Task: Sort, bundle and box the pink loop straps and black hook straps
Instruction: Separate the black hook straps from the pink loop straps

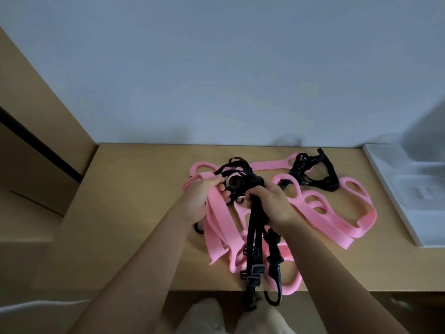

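- Nearest the camera, pale cloth (212, 319) shows below the front edge of the table, and a black hook (274, 298) at a strap's end dangles past that edge.
- The table (144, 201) is a plain tan wooden surface in dim light; both bare forearms reach over it from below.
- The right hand (274, 203) is closed around a bunch of black hook straps (252, 227), whose buckled tails run down toward the table's front edge.
- The left hand (199, 198), just beside it, has its fingers curled round several pink loop straps (218, 227), which trail flat toward the front.
- More pink bands (366, 224) (their oval loop holes plain to see) lie spread on the table to the right of the hands.
- Further back, a second black tangle (298, 168) lies on the table near the wall, overlapping a pink end.
- At the right edge lies a white tray-like box (395, 189), blurred.
- A tan cabinet (36, 104) flanks the left side, and a bare pale grey wall (216, 68) rises behind the table.
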`<state>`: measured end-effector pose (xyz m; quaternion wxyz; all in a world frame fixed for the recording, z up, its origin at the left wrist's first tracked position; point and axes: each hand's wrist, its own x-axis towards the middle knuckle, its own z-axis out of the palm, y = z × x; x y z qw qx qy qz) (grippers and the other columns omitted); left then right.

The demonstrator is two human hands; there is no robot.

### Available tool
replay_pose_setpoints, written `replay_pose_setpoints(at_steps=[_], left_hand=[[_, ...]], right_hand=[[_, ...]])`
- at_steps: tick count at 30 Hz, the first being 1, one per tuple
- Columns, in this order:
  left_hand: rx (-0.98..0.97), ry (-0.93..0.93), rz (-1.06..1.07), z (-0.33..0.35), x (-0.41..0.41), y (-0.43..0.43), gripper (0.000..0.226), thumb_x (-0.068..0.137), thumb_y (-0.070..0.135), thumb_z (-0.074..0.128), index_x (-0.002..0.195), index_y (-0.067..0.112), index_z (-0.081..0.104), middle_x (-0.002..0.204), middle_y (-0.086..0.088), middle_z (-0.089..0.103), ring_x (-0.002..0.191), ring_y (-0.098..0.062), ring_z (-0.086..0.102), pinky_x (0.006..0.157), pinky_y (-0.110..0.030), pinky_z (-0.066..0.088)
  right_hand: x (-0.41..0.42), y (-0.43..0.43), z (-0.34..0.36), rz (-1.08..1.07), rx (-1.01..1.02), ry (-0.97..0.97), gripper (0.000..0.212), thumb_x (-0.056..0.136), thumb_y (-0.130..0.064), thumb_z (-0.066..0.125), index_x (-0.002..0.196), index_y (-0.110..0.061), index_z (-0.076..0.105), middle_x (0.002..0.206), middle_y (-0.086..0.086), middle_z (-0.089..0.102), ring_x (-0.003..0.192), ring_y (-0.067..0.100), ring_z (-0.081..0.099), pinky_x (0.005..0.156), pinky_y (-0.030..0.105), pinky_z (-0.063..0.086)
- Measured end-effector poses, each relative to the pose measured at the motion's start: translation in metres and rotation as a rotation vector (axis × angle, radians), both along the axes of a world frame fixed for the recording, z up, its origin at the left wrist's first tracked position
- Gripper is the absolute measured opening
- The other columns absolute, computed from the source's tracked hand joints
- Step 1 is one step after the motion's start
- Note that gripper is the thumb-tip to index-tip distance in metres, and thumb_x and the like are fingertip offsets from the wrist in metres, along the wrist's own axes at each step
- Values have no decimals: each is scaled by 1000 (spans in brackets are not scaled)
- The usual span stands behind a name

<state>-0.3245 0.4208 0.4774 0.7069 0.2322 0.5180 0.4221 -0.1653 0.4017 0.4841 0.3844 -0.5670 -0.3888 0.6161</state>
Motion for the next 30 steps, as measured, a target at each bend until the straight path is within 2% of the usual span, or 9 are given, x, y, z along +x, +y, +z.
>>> replay_pose_setpoints(at_steps=[3, 5, 10, 15, 19, 22, 24, 27, 30], left_hand=[[-24, -172, -22, 18, 14, 1, 23, 98, 9, 44, 77, 12, 54, 55, 2, 39, 37, -7, 39, 41, -19, 40], [-54, -206, -94, 30, 27, 3, 21, 98, 14, 43, 79, 12, 53, 47, 7, 37, 35, -5, 34, 37, -16, 32], [-12, -112, -270, 56, 81, 5, 28, 98, 27, 44, 77, 11, 55, 42, 7, 36, 32, -6, 30, 37, -13, 29], [109, 34, -438, 62, 125, 9, 33, 97, 37, 44, 87, 8, 56, 44, 7, 41, 34, -7, 34, 37, -19, 32], [159, 160, -616, 65, 153, 10, 29, 98, 34, 44, 91, 7, 53, 47, 6, 41, 37, -8, 36, 38, -20, 34], [215, 189, -747, 69, 174, 8, 27, 97, 31, 46, 100, 5, 53, 51, 2, 40, 38, -8, 39, 40, -21, 34], [232, 104, -854, 72, 181, 8, 28, 91, 32, 51, 92, 4, 57, 51, 2, 39, 38, -9, 35, 42, -22, 31], [258, -8, -913, 77, 188, 11, 26, 80, 37, 58, 65, 15, 63, 42, 6, 39, 36, -8, 32, 42, -20, 30], [255, 30, -873, 76, 201, 14, 28, 84, 35, 55, 62, 22, 67, 44, 6, 44, 36, -7, 34, 42, -19, 33]], right_hand=[[20, 4, 9, -64, 31, 116, 21, 85, 6, 42, 70, -7, 49, 56, 6, 50, 49, 17, 42, 51, 27, 36], [38, 7, 19, -74, 96, 135, 22, 85, 6, 42, 68, -8, 47, 56, 8, 46, 47, 17, 40, 53, 30, 34], [84, 3, 39, -122, 236, 187, 24, 90, 5, 45, 70, -9, 45, 52, 4, 43, 42, 13, 36, 47, 26, 35], [128, -16, 39, -253, 178, 590, 22, 88, -10, 48, 70, -14, 37, 49, -4, 37, 42, 8, 30, 43, 19, 31], [161, -25, 43, -269, 191, 566, 24, 89, -13, 46, 66, -14, 36, 47, -6, 37, 39, 4, 30, 39, 15, 32], [182, -22, 52, -353, 245, 654, 27, 92, -13, 41, 65, -14, 36, 49, -6, 37, 38, 2, 30, 39, 13, 31], [197, -13, 61, -408, 284, 678, 26, 93, -13, 39, 68, -15, 36, 50, -7, 39, 37, 2, 31, 39, 12, 31], [221, -2, 72, -477, 325, 677, 24, 96, -12, 38, 72, -15, 36, 50, -7, 42, 37, 2, 32, 39, 14, 32], [244, 4, 83, -527, 385, 710, 21, 96, -12, 37, 76, -15, 38, 49, -7, 43, 37, 2, 33, 39, 14, 32]])
